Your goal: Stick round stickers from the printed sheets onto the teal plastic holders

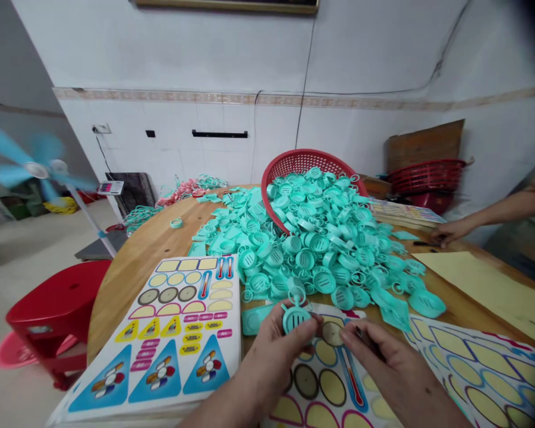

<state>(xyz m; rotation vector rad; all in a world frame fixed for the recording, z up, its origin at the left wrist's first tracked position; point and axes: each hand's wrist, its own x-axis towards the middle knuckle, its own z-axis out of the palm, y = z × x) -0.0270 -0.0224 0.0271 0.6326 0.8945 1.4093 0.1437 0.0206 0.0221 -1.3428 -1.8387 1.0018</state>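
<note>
My left hand (274, 342) is closed around a teal toy stopwatch case (295, 318), a round plastic piece with slots and a ring on top. Between thumb and fingertips, my right hand (387, 362) pinches a round dial sticker (333, 334) close beside the case. A thin dark tool (369, 343) is also tucked in that hand; its kind is not clear. Below both hands lies a sticker sheet (325, 410) with dials, ovals and a thermometer, several of its spots bare and yellow.
Teal plastic parts (303, 255) spill from a tipped red basket (283, 157) onto the wooden table (160, 229). A sticker sheet stack (182, 339) lies left, used sheets (481, 362) right. Another person's hand (452, 232) rests at far right. A red stool (62, 291) and a fan (38, 169) stand left.
</note>
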